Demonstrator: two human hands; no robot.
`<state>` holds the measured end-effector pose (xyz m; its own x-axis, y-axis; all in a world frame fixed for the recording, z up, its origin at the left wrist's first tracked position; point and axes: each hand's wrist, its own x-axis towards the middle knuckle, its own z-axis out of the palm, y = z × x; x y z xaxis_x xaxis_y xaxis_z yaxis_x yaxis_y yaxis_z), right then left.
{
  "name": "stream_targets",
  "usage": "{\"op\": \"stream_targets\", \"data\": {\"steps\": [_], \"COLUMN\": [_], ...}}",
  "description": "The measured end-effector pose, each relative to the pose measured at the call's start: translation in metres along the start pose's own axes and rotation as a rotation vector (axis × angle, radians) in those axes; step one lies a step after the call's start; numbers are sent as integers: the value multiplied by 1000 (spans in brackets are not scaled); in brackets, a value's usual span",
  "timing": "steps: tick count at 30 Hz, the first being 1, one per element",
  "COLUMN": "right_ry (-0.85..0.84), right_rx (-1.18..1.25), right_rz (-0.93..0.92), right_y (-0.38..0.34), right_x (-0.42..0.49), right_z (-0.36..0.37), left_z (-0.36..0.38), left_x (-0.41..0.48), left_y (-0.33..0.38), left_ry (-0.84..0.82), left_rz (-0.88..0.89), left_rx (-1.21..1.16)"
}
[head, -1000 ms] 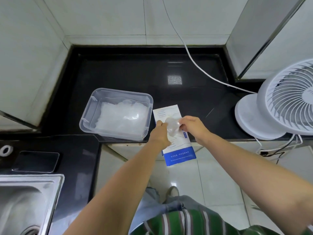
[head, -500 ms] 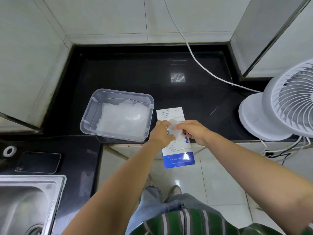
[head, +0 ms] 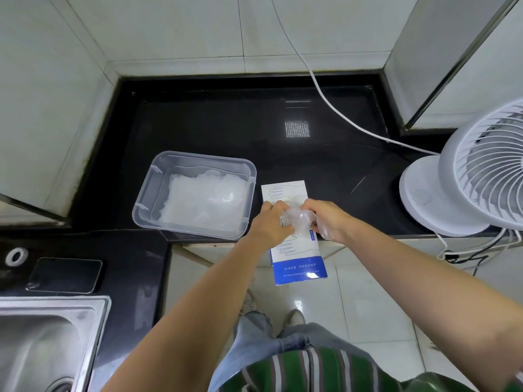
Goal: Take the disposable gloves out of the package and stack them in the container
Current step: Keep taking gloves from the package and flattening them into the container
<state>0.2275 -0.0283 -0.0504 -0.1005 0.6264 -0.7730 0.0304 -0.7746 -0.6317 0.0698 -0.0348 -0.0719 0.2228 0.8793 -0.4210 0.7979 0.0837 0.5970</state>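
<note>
**A:** Where's the glove being worked on?

**B:** The thin, clear, crumpled plastic glove [head: 297, 219] is bunched between both hands, directly above the flat white-and-blue cardboard glove package [head: 300, 267]. The left hand [head: 270, 223] has its fingers curled onto the glove's left side. The right hand [head: 328, 219] pinches the right side, and some film trails beneath its palm.

**A:** How does the package lie?

**B:** Its long axis runs front to back across the front edge of the glossy black desk [head: 311, 165], and the blue end hangs past that edge. I can't tell whether the glove is fully free of the opening, because the hands cover it.

**A:** And the destination?

**B:** The clear rectangular plastic container [head: 150, 193] sits just beside the package on its left, near the same front edge. It already holds a pale heap of gloves [head: 203, 202]. From the hands it lies to the left and slightly back, so the left hand is nearer.

**A:** So the carry goes leftward?

**B:** I'd judge so. It's a short sideways move, with the glove spread flat before it's laid on the pile.
</note>
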Motion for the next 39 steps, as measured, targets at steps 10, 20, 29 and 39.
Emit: {"op": "stream_targets", "data": {"steps": [10, 20, 29, 39], "right_ry": [145, 120, 167, 163], "right_rx": [-220, 162, 391, 182], "right_rz": [-1, -146, -327, -396], "right_y": [7, 4, -28, -50], "right_x": [6, -3, -14, -10], "right_z": [6, -6, 1, 17], "left_z": [-4, 3, -4, -56], "left_x": [-10, -3, -4, -16], "left_y": [6, 16, 18, 41], "left_ry": [-66, 2, -68, -184], "left_rz": [-39, -113, -118, 37], "left_rx": [-162, 76, 156, -430]}}
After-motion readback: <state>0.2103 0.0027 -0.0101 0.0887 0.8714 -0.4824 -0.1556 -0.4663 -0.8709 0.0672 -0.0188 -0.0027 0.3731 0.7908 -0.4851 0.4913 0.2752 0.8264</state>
